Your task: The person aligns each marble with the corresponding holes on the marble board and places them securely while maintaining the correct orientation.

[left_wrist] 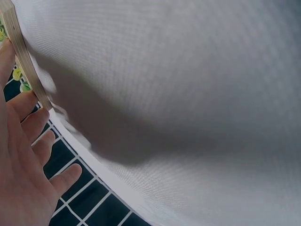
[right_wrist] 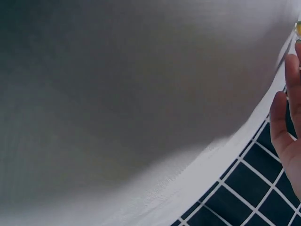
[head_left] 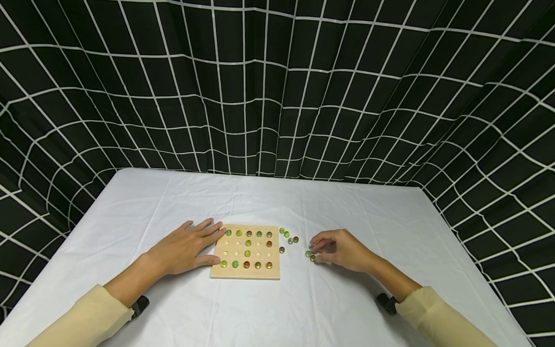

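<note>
A square wooden board (head_left: 263,272) with rows of round hollows lies on the table. Glass marbles in green, yellow-green, brown and red fill its far and near rows, and a few sit in the rows between. My left hand (head_left: 186,248) rests at the board's left edge, fingers spread, fingertips by the far corner and thumb on the near side. Right of the board, my right hand (head_left: 340,249) hovers low, fingers bent loosely, its fingertips beside a green marble (head_left: 308,253) and a brown marble (head_left: 312,258). The right wrist view barely catches a marble (right_wrist: 298,29) near the fingertips.
Between board and right hand lie several loose marbles, among them a yellow-green one (head_left: 282,230), a red one (head_left: 296,239) and a brown one (head_left: 282,249). A white cloth (head_left: 269,313) covers the table. Behind it hangs a black curtain (head_left: 277,96) with white grid lines.
</note>
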The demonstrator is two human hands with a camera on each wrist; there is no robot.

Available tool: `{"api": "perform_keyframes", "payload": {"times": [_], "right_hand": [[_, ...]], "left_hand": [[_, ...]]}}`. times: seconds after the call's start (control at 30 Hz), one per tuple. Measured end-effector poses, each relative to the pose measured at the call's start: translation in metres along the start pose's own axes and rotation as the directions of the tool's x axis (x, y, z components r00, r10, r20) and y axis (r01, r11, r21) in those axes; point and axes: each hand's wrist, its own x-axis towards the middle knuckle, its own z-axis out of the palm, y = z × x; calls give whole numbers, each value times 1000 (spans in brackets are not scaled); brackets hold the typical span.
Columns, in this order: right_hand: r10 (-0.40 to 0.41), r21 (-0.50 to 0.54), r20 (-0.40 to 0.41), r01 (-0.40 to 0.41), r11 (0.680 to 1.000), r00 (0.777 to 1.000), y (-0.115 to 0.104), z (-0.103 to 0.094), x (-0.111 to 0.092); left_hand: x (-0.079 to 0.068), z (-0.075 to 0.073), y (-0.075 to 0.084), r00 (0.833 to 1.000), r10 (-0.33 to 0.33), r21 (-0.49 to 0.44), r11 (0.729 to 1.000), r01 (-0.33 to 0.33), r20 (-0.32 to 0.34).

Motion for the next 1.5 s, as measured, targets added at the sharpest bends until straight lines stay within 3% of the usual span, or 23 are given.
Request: {"api": "perform_keyframes", "payload": {"times": [0.83,1.13,1.5], "right_hand": [[-42,-97,2,42,994,999,-1,7,3],[-56,-101,-40,52,994,998,-8,3,7],[-181,-59,-88,176,983,980,-24,12,28]], "left_hand": [[1,3,1,1000,-19,-27,999,19,16],[1,2,0,1000,-9,-45,999,10,13],[0,0,2,1000,-3,-39,999,3,-1]]}}
